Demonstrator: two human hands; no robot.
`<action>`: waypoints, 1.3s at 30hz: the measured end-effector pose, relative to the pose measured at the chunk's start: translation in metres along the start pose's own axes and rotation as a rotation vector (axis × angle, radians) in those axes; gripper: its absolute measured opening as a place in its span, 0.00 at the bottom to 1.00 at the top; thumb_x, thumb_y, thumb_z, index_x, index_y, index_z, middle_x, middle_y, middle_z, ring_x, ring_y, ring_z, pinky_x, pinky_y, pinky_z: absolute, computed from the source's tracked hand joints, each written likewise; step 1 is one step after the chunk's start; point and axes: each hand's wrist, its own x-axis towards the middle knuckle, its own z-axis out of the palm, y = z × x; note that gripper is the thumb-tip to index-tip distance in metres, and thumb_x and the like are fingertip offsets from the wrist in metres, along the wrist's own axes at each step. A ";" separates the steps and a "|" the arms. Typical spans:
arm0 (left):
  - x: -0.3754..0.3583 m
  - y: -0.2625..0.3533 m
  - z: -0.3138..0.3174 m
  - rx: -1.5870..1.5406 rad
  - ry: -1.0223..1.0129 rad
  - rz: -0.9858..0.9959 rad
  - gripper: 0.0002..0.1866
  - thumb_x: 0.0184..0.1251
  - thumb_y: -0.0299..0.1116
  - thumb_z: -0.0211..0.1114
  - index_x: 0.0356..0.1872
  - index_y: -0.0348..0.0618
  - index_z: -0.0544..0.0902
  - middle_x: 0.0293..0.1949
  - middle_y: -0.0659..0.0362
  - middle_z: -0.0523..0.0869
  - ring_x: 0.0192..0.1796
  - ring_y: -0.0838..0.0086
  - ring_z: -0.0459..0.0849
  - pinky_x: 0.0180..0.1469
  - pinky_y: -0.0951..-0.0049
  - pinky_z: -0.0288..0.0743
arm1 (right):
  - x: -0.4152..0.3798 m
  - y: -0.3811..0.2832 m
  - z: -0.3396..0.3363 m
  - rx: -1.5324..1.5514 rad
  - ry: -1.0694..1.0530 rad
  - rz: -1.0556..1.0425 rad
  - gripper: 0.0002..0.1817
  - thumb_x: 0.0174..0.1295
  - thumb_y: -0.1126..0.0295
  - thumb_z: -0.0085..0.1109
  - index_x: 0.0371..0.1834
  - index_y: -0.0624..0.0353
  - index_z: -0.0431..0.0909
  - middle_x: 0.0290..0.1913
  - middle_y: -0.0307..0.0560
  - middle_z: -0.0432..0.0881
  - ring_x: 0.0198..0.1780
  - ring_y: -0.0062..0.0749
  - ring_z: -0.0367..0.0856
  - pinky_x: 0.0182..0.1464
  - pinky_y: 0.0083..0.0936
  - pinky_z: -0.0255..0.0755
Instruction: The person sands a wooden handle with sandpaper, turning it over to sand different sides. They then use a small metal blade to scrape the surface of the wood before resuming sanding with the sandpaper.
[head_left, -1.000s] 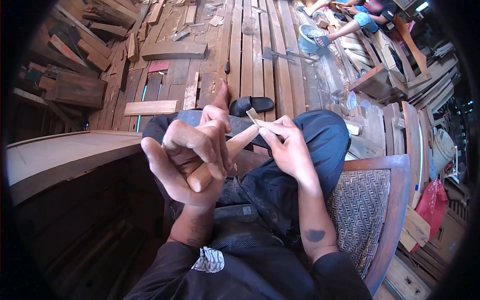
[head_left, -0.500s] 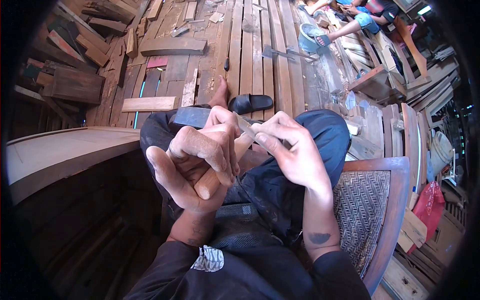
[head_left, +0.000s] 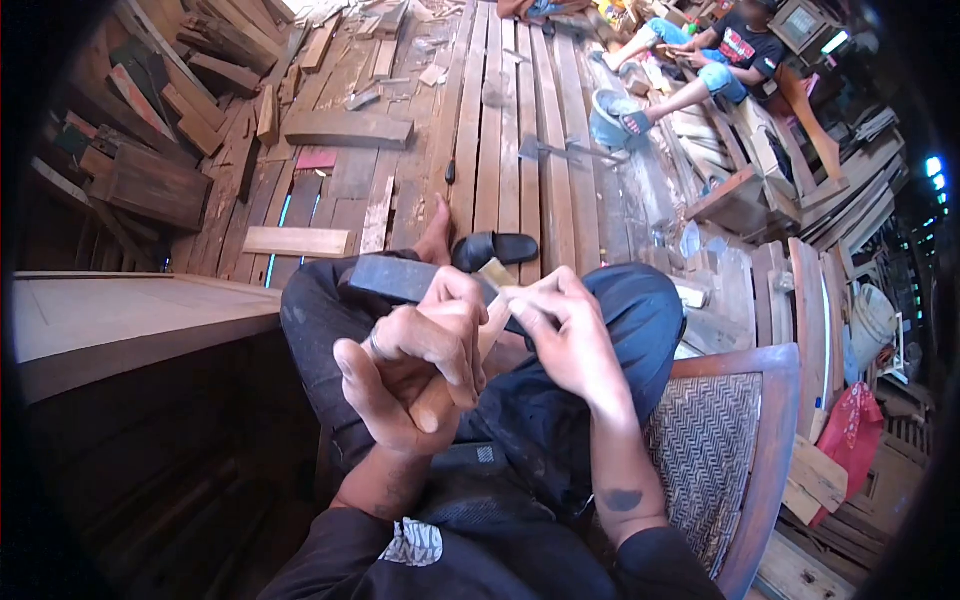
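My left hand is wrapped round a wooden stick, whose rounded end shows below the fingers and whose pale upper part emerges between both hands. Pinched in my right hand is a small yellowish strip, touching the stick's upper part near my left fingers. A dark grey rectangular block lies across my left thigh, just beyond my left hand. Part of the strip is hidden by my right fingers.
A black sandal lies on the plank floor beyond my legs. A woven chair is at my right, a pale panel at my left. Another person sits at the upper right near a bucket. Wood pieces lie around.
The view has tilted up slightly. The strip in my right hand now points up beyond the stick, and my right hand has shifted a little left.
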 end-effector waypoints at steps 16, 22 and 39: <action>0.000 -0.008 0.002 0.086 0.102 0.024 0.42 0.94 0.59 0.22 0.23 0.48 0.74 0.13 0.63 0.75 0.16 0.72 0.67 0.53 0.63 0.70 | -0.014 -0.062 -0.005 0.171 -0.017 -0.142 0.17 0.72 0.76 0.72 0.63 0.60 0.91 0.50 0.50 0.84 0.54 0.41 0.88 0.57 0.36 0.82; -0.015 -0.033 -0.001 0.081 0.080 -0.085 0.42 0.94 0.57 0.21 0.24 0.44 0.75 0.14 0.61 0.76 0.20 0.70 0.70 0.59 0.61 0.71 | -0.016 -0.045 -0.005 0.169 0.010 -0.026 0.16 0.72 0.74 0.74 0.62 0.58 0.90 0.47 0.46 0.80 0.48 0.35 0.84 0.48 0.30 0.80; -0.005 0.014 0.022 0.151 0.196 -0.064 0.42 0.94 0.64 0.23 0.22 0.50 0.72 0.12 0.61 0.75 0.16 0.73 0.67 0.54 0.67 0.70 | -0.029 -0.064 -0.004 0.381 -0.048 -0.041 0.20 0.72 0.77 0.74 0.66 0.64 0.87 0.52 0.47 0.83 0.53 0.32 0.84 0.58 0.29 0.78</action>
